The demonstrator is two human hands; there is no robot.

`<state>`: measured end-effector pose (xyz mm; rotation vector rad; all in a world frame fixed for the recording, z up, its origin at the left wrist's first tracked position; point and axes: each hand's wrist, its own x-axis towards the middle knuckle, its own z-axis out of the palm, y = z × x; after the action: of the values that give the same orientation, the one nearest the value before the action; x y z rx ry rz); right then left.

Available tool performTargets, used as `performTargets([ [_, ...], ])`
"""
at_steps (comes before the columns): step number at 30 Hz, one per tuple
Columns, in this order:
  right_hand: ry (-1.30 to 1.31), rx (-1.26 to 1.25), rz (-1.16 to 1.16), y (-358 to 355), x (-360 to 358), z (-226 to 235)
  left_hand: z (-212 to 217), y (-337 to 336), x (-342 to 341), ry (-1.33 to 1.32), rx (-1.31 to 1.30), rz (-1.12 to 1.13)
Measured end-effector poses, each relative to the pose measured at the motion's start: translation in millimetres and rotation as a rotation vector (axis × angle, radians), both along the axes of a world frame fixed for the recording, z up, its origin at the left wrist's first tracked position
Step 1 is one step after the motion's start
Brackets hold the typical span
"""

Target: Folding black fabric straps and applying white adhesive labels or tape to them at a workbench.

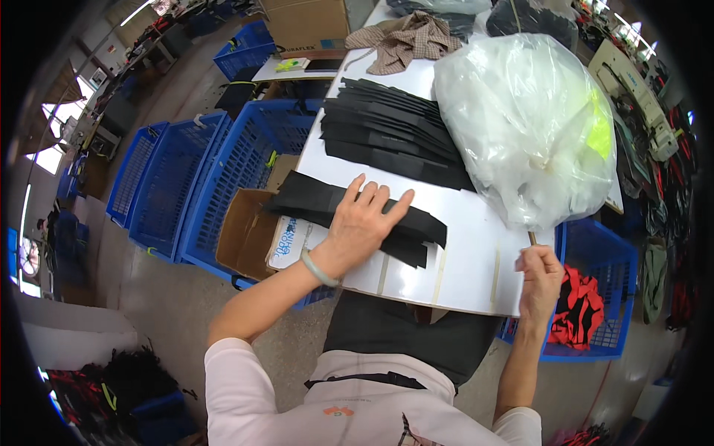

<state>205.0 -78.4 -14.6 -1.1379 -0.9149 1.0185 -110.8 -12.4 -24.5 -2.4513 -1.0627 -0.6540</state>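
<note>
— Where were the black fabric strips [357, 212]?
— On the white worktop [476, 267], under the left hand [362, 223], spread flat. They looked light, limp; best pinched at an end.
— The right hand [539, 271]?
— Pinching a thin stick [532, 238].

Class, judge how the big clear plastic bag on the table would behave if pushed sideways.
The plastic bag looks puffy and crinkled, so probably light and yielding. Its smooth film would likely slide on the white table. It overhangs the right edge, so it might tumble off.

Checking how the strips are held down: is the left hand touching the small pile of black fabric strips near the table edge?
Touching. The head view shows the left hand lying flat, fingers spread, on the small pile of black fabric strips.
</note>
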Motion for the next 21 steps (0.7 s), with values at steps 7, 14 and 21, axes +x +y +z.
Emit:
performTargets([
  [7,-0.362,0.071,0.533,81.5,-113.9,7.2,-38.6,7.9,-18.2,-0.129,-0.277,0.082],
  [14,-0.747,0.111,0.886,140.0,-185.4,-23.9,-45.5,-70.5,-27.9,-0.724,-0.255,0.247],
  [21,-1.064,0.474,0.635,119.0,-207.0,-31.3,-60.4,-73.1,-45.3,-2.014,-0.874,0.378],
])
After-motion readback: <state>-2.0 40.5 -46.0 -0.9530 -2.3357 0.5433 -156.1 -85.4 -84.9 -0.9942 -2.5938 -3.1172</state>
